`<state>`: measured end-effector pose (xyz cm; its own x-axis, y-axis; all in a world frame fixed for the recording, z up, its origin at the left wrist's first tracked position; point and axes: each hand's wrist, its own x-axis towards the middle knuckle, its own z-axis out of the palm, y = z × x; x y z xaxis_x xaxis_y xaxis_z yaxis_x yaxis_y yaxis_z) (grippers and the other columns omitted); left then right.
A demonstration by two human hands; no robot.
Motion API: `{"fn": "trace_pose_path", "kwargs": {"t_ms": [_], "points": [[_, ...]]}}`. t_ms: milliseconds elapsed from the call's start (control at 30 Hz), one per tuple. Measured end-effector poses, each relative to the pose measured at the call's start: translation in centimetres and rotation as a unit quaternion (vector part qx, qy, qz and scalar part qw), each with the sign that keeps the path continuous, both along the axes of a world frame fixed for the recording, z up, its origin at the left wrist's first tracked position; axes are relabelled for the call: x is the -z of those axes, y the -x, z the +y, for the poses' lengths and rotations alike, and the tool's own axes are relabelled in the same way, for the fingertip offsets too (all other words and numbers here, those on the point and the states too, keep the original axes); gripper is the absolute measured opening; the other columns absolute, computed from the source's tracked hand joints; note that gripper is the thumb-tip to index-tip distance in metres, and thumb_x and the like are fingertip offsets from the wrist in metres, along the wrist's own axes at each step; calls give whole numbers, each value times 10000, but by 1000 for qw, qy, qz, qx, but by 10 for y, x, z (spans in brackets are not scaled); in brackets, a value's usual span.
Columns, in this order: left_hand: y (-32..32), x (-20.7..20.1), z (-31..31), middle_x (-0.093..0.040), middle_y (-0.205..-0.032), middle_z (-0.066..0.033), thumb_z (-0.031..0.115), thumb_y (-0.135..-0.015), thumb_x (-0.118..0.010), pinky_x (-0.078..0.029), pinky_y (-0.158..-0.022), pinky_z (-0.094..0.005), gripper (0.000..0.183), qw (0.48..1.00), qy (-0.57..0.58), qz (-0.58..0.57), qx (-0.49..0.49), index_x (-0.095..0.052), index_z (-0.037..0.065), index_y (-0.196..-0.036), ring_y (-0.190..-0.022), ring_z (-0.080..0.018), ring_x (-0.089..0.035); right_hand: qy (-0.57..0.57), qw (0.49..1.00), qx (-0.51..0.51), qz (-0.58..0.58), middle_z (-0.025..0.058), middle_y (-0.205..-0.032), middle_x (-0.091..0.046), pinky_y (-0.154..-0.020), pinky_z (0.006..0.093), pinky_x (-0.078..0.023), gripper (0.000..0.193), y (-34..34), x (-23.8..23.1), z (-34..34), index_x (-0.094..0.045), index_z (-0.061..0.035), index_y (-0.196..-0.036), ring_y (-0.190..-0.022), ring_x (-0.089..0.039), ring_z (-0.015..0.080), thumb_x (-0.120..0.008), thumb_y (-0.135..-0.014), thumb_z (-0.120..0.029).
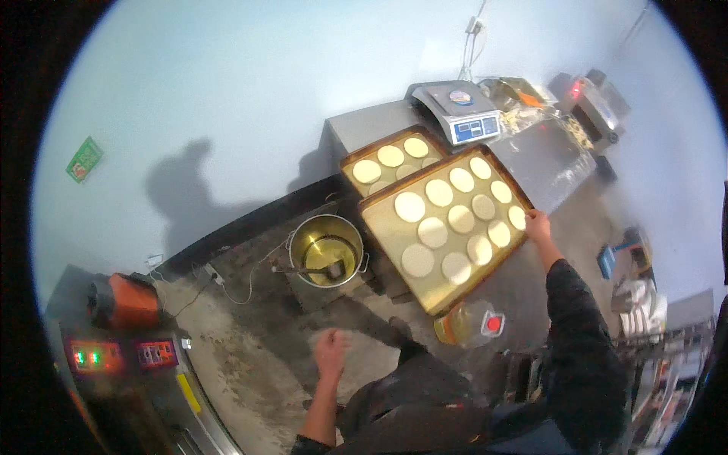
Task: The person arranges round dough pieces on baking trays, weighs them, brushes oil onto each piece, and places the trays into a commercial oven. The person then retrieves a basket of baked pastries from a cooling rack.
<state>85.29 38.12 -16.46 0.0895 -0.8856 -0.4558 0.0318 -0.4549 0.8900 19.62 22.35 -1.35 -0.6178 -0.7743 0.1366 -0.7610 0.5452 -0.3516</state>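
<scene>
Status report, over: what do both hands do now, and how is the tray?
Right hand grips edge of near tray, dough discs on it. Left hand free, loosely closed, above floor. Oil pot beside tray.

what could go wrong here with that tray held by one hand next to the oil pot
1. Only the right hand grips the near tray, at one edge; the left hand hangs free, so the tray could tip and shed its dough discs.
2. The open pot of oil sits right beside the tray; a slipped disc could splash it.
3. The oil bottle below the tray's edge could be knocked over.
</scene>
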Motion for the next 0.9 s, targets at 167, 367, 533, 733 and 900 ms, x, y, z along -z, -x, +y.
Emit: {"fn": "trace_pose_path", "kwargs": {"t_ms": [167,367,533,733,900], "points": [[130,-34,-130,-690,-801,-92,282,-993,-630,-534,-709,-364,299,999,-31,-12,25,-642,-14,-957,-758,-176,-675,-5,994,-31,104,228,-1126,-726,-928,465,-530,368,97,93,-117,-712,-20,-1213,-1065,-688,393,-648,-958,-277],[195,-42,-166,-689,-850,-227,334,-984,-565,-511,-736,-482,373,969,29,-246,5,-644,-26,-924,-827,-437,-666,7,993,-28,-115,178,-1030,-762,-872,412,-542,395,159,138,-160,-729,2,-1154,-961,-721,285,-660,-968,-340],[189,-53,-147,-673,-847,-247,308,-987,-558,-495,-717,-500,345,961,20,-275,-18,-633,-20,-909,-822,-453,-652,60,992,-10,-112,183,-892,-758,-759,439,-546,385,135,130,-175,-746,24,-1066,-817,-717,325,-697,-938,-336],[150,-79,-86,-659,-823,-252,297,-996,-556,-487,-696,-489,354,967,40,-231,-101,-622,-40,-910,-764,-431,-641,98,986,-115,-71,147,-817,-744,-715,406,-544,326,78,72,-206,-757,2,-990,-708,-681,257,-691,-924,-309],[69,-82,12,-656,-841,-267,292,-993,-556,-486,-701,-495,349,954,-62,-220,-192,-630,-40,-914,-766,-446,-632,40,975,-205,-70,164,-816,-740,-730,433,-542,361,-103,47,-230,-748,-11,-905,-699,-669,316,-666,-930,-362]]}}
